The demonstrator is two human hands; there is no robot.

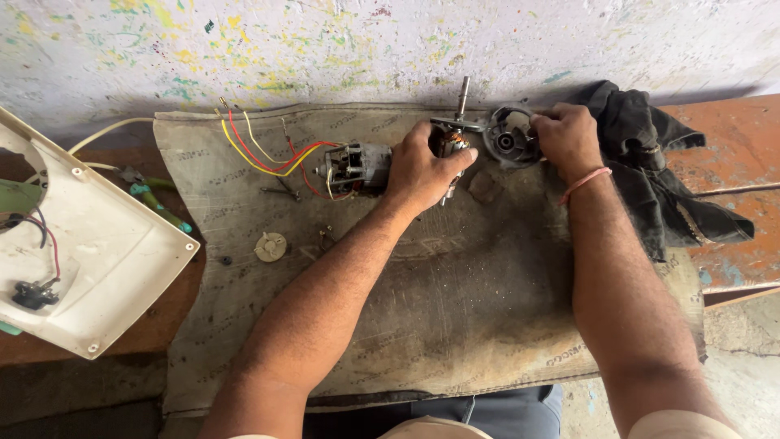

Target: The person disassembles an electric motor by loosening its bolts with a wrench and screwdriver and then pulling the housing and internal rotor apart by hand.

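Rotor (455, 145) is clamped by left hand (424, 169) fingers; beside it, round end cover (509, 136) is gripped by right hand (566, 140), stator (355, 168) opposite.

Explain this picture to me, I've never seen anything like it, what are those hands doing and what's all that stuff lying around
One camera, worn on a person's head, looks down at their own bare hands over a worn cloth mat. The left hand grips a motor rotor with a metal shaft. The right hand holds a round grey motor end cover. Left of them lies the motor's wound part with red and yellow wires. A small cream knob lies nearer. A white plastic housing sits at far left, a dark rag at right.
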